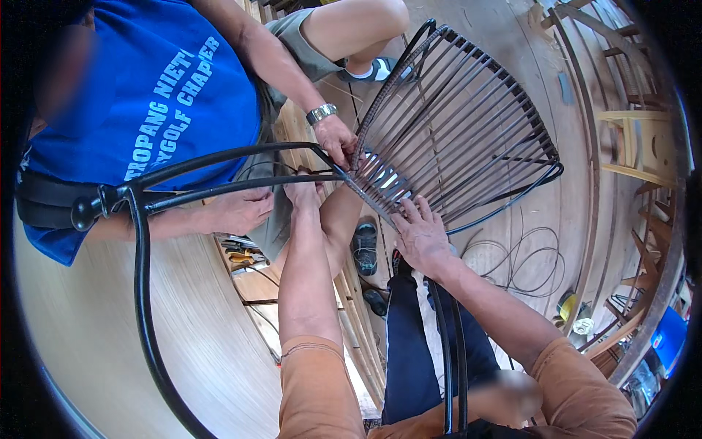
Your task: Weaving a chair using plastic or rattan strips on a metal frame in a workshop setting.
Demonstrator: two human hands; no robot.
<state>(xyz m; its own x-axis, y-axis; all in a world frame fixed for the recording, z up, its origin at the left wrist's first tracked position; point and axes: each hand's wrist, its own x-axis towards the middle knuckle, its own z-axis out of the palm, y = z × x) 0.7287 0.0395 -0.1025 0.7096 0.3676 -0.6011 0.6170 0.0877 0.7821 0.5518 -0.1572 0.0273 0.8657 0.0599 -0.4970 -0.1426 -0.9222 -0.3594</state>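
A black tubular metal frame [141, 278] carries a fan-shaped panel of brown woven strands [468, 124], which narrows toward my hands. My right hand [420, 233] lies on the narrow end of the panel with its fingers stretched over the edge. Beside the lower frame bar, my left hand [303, 192] has its fingers curled in; what they hold is partly hidden by the bar. Across from me, a co-worker's hand [338, 139] with a metal watch touches the panel's narrow corner. The co-worker's other hand [245, 212] is half closed beneath the bars.
Loose coils of thin strand [523, 256] lie on the floor at right. Pliers and other hand tools [245, 254] sit in an opening beside the pale wooden board [183, 322]. A yellow wooden piece [636, 146] and stacked wooden frames [651, 249] stand at the far right.
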